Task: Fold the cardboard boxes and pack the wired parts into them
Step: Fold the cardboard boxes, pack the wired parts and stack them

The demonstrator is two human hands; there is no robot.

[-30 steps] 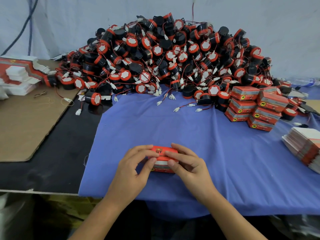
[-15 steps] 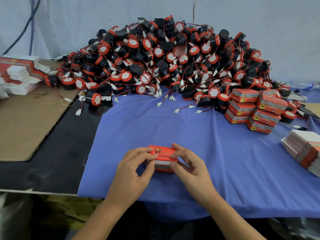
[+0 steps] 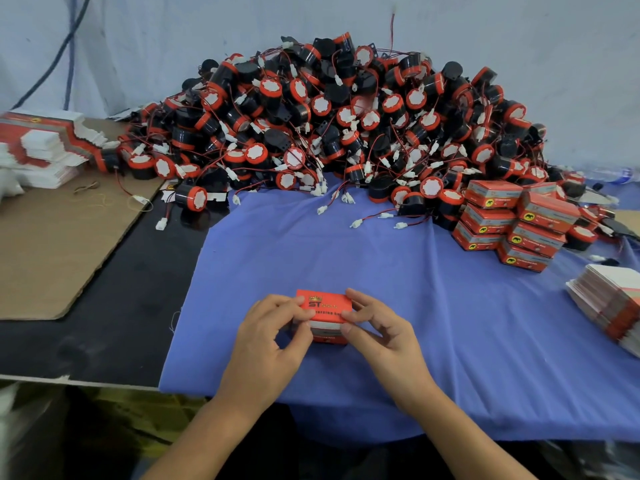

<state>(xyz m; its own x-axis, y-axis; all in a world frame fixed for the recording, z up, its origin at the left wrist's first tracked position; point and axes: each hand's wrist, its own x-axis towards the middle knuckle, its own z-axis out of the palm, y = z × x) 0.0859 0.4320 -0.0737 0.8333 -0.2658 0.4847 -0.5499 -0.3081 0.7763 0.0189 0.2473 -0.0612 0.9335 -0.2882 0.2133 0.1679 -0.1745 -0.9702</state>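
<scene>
Cardboard box point(image 3: 325, 308), red with a pale band on its front, sits between your hands on the blue cloth point(image 3: 346, 254), close to the near edge of the bench point(image 3: 121, 306), where the cloth hangs over. Bare cloth lies open behind the box up to the heap and out to the right. On the left the cloth ends at a strip of black bench top beside a brown cardboard sheet point(image 3: 52, 244). Across the back, the heap of wired parts point(image 3: 346, 126) reaches nearly from side to side, and loose white plugs trail onto the cloth. At the right rear a stack of closed boxes point(image 3: 512, 223) touches the heap. A pile of flat box blanks point(image 3: 616, 306) lies at the right edge, and another flat pile point(image 3: 45, 147) sits far left. Your left hand point(image 3: 270, 337) pinches the box's left end, thumb in front and fingers curled over the top. Your right hand point(image 3: 384, 337) pinches the right end, forefinger on the lid and thumb at the front face.
</scene>
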